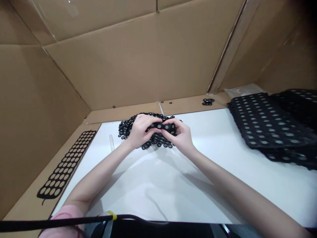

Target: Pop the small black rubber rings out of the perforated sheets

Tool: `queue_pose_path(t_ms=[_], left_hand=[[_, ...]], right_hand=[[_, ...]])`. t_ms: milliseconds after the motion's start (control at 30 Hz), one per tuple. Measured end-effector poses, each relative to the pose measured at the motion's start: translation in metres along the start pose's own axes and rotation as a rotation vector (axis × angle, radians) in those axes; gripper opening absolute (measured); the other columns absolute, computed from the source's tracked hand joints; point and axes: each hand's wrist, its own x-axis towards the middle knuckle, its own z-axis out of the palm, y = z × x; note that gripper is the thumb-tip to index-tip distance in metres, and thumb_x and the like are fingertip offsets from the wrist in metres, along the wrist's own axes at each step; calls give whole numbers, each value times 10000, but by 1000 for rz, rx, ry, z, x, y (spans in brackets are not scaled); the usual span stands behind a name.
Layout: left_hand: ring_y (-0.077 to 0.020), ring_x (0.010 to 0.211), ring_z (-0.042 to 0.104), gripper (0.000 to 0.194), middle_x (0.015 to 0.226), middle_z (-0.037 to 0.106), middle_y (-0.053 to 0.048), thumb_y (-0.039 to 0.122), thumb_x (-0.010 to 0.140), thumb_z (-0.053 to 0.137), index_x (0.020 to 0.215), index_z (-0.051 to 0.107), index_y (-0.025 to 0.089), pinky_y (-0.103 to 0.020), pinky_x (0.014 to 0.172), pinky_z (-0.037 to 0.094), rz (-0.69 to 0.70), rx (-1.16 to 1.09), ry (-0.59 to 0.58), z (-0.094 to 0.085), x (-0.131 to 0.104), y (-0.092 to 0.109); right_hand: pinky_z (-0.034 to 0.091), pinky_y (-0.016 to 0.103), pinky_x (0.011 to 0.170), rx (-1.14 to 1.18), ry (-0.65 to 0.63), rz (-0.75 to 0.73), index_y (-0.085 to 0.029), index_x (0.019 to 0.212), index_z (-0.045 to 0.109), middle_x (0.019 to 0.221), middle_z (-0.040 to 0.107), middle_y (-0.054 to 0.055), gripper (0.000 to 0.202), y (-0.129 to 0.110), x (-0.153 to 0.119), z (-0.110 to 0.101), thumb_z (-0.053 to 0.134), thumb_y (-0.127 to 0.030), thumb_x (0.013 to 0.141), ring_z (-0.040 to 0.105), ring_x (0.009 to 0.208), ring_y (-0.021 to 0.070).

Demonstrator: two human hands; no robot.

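Observation:
Both hands meet over a heap of small black rings (125, 128) on the white board. Between them is a black perforated sheet (169, 127), bent or rolled into a narrow strip with round light spots. My left hand (141, 131) pinches its left part between thumb and fingers. Curled round the right end, my right hand (182, 135) has its thumb and fingertips close to those of the left. The fingers cover much of the sheet, and the hands hide the middle of the heap.
A flat black sheet with large round holes (64, 165) lies along the left edge. Stacked dotted black sheets (269, 122) occupy the right. A clear tube (111, 142) is left of the heap; several rings (208, 101) lie behind. Cardboard walls (138, 62) enclose the board; a black cable (61, 221) crosses in front.

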Motion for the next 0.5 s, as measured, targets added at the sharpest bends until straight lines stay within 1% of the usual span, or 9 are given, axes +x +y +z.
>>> queue_pose_path(t_ms=[100, 167, 200, 300, 367, 433, 500], left_hand=[[-191, 939, 636, 168, 988, 724, -58, 327, 894, 597, 950, 694, 203, -364, 905, 396, -19, 37, 32, 1, 3, 6], [-200, 930, 632, 174, 920, 733, -46, 305, 903, 573, 861, 710, 206, -379, 914, 382, -99, -10, 40, 5, 5, 10], [-200, 908, 632, 193, 869, 731, -42, 290, 901, 566, 809, 710, 200, -377, 904, 388, -161, -68, 41, 9, 6, 12], [-188, 793, 622, 226, 748, 698, -39, 268, 855, 581, 678, 684, 171, -335, 804, 437, -433, -355, 60, 20, 11, 15], [-178, 742, 613, 217, 718, 684, -39, 275, 810, 607, 636, 655, 155, -308, 750, 455, -646, -566, 108, 25, 16, 11], [-163, 726, 613, 223, 710, 681, -38, 288, 792, 623, 619, 619, 148, -276, 706, 455, -837, -712, 216, 26, 26, -1], [-131, 694, 602, 241, 724, 675, -35, 307, 816, 609, 636, 591, 148, -223, 606, 418, -958, -771, 379, 24, 39, -21]], right_hand=[[470, 274, 690, 1, -10, 7, -204, 853, 610, 806, 650, 2, 136, -2, 0, -2, 676, -269, 754, 609, 746, 151], [454, 263, 641, -23, -13, 5, -200, 811, 591, 757, 629, -5, 129, -2, -1, -3, 677, -275, 752, 588, 695, 143], [447, 261, 626, -39, -11, -2, -199, 789, 580, 737, 622, -7, 127, -1, -1, -3, 677, -272, 750, 580, 677, 140], [446, 264, 630, -67, -5, -25, -199, 752, 562, 720, 627, -8, 122, 2, -1, -3, 672, -251, 745, 585, 672, 144], [454, 268, 647, -73, 1, -24, -199, 757, 567, 734, 641, -3, 109, 4, -1, -3, 668, -239, 742, 599, 690, 152], [462, 272, 657, -81, -4, -19, -199, 748, 572, 738, 652, 0, 95, 6, -4, -4, 662, -228, 739, 606, 697, 157], [469, 277, 659, -88, -25, -10, -199, 712, 569, 715, 655, 1, 88, 10, -6, -4, 650, -218, 743, 607, 675, 158]])
